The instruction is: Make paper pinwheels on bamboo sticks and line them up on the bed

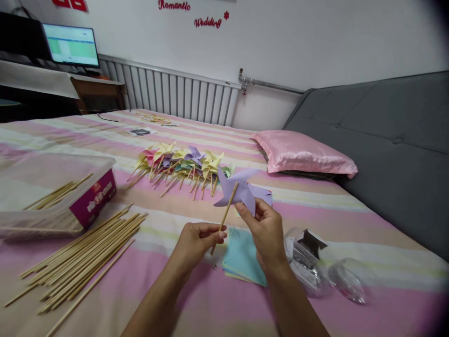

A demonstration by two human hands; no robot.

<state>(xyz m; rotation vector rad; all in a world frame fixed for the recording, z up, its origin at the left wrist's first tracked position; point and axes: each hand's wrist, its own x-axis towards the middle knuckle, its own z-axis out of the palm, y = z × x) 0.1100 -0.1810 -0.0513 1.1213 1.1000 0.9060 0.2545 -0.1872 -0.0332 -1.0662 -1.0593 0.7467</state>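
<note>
I am holding a purple paper pinwheel above the bed. My left hand pinches its thin wooden stick near the lower end. My right hand grips the lower blade of the pinwheel between thumb and fingers. Beneath my hands lies a stack of coloured paper squares, light blue on top.
A pile of finished pinwheels lies farther back on the striped bedsheet. Several loose wooden sticks lie at the left beside a plastic box. A clear plastic container and its lid sit at the right. A pink pillow lies by the grey headboard.
</note>
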